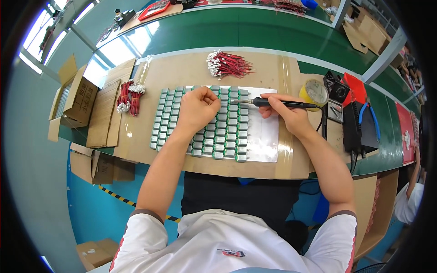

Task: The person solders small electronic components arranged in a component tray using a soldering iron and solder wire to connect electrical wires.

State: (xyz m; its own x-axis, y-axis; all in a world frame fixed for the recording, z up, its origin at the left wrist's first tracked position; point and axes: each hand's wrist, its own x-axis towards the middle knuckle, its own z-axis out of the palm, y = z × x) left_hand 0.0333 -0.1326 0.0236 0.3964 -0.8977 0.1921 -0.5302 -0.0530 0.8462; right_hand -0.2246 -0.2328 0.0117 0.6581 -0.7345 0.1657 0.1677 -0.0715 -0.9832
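Note:
Rows of small silver motors with green ends stand on a pale metal plate in front of me. My right hand grips a soldering iron like a pen. Its tip points left and reaches the far right part of the rows. Over the far middle of the rows, my left hand is closed in a pinch; what its fingers hold, if anything, is hidden. Beyond the plate lies a bundle of red wires with white connectors. More bundled red wires lie to the left.
Right of the plate are a yellow tape roll, a soldering iron stand, a black box-shaped unit and blue-handled pliers. An open cardboard box stands at the left. A co-worker's arm shows at far right.

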